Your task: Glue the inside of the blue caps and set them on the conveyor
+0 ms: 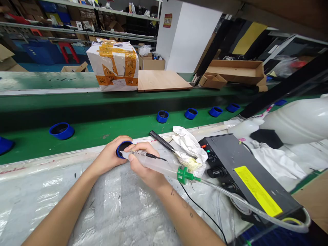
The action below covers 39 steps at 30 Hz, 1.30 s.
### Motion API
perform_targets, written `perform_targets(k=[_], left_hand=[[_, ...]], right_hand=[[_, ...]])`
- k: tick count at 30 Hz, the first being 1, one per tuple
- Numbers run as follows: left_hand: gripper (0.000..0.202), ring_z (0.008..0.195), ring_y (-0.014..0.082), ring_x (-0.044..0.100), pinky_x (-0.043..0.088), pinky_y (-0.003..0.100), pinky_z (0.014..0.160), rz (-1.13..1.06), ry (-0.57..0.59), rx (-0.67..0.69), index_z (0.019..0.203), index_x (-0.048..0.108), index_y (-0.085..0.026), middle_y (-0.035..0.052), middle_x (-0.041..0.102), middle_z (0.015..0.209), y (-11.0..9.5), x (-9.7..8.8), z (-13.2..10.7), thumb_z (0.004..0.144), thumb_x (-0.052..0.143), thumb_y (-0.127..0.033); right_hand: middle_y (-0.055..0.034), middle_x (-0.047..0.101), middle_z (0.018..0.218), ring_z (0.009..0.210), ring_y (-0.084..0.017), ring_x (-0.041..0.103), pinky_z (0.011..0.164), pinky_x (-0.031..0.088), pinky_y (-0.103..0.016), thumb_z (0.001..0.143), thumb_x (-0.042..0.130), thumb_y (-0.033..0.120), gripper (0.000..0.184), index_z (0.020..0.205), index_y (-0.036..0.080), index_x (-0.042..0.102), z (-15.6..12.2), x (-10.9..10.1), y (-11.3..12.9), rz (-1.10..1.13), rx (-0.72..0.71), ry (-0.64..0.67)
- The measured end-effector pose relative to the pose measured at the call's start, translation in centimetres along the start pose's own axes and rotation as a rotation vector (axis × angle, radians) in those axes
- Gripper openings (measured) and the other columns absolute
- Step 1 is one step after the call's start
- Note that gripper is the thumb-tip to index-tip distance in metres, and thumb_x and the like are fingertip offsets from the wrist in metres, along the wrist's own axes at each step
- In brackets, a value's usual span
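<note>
**Both hands at a round blue cup with a black interior and a translucent plastic syringe**

Nearest is a grey-white worktop covered in shiny clear film. Over its far edge, the left hand curls around the blue cup, gripping its side. The right hand is wrapped around the syringe's front part, fingers bent over it and thumb alongside; the nozzle is at the cup's mouth, though whether it touches the inside cannot be told.

A green plastic cap closes the syringe's back end, joined to a clear flexible hose that runs past a dark grey metal control box with red and green lights. Beside the box lie a crumpled white cloth and a tool with a textured black handle.

Beyond, matching blue cups stand spaced along a green belt. Farther back, a white carton bound with orange tape sits beside a flat pale wooden board.
</note>
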<state>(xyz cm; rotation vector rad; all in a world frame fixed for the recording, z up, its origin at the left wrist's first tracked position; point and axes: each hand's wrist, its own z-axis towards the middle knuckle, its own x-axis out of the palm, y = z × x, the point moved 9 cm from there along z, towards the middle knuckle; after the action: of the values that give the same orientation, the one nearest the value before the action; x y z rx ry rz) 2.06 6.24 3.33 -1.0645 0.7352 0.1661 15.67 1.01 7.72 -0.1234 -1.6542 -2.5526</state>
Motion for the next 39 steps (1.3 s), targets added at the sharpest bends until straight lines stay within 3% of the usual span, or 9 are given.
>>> perform_targets(k=[6, 18, 30, 39], left_hand=[[0.043, 0.118, 0.0275, 0.066, 0.053, 0.04, 0.103, 0.002, -0.009, -0.008, 0.121, 0.06, -0.023, 0.0078, 0.067, 0.127, -0.2, -0.1, 0.0, 0.081, 0.072, -0.032], [0.042, 0.118, 0.0278, 0.065, 0.052, 0.04, 0.101, -0.013, -0.011, -0.014, 0.12, 0.061, -0.024, 0.0073, 0.067, 0.126, -0.1, 0.0, 0.0, 0.081, 0.074, -0.029], [0.043, 0.118, 0.0266, 0.065, 0.053, 0.041, 0.102, -0.004, -0.008, 0.006, 0.123, 0.059, -0.026, 0.006, 0.066, 0.127, -0.1, 0.0, -0.1, 0.081, 0.072, -0.024], [0.041, 0.117, 0.0286, 0.067, 0.055, 0.041, 0.099, 0.021, -0.019, -0.007, 0.121, 0.061, -0.024, 0.0079, 0.068, 0.127, -0.4, -0.1, 0.0, 0.081, 0.07, -0.026]], right_hand=[[-0.0019, 0.078, 0.098, 0.098, -0.021, 0.076, 0.094, 0.059, -0.038, 0.082, 0.071, 0.019, 0.013, 0.092, 0.026, 0.065, 0.0, 0.0, -0.1, 0.052, 0.008, -0.012], [-0.0023, 0.078, 0.103, 0.095, -0.02, 0.074, 0.089, 0.059, -0.035, 0.085, 0.07, 0.02, 0.012, 0.095, 0.025, 0.066, 0.0, -0.4, 0.2, 0.005, -0.007, -0.026], [-0.0021, 0.077, 0.102, 0.1, -0.02, 0.074, 0.096, 0.058, -0.036, 0.086, 0.069, 0.016, 0.013, 0.094, 0.025, 0.065, 0.4, -1.2, 0.2, 0.029, -0.028, -0.083], [-0.0022, 0.077, 0.104, 0.104, -0.021, 0.074, 0.097, 0.058, -0.039, 0.088, 0.069, 0.021, 0.012, 0.098, 0.026, 0.063, 0.3, -1.9, -0.5, 0.005, 0.025, -0.113]])
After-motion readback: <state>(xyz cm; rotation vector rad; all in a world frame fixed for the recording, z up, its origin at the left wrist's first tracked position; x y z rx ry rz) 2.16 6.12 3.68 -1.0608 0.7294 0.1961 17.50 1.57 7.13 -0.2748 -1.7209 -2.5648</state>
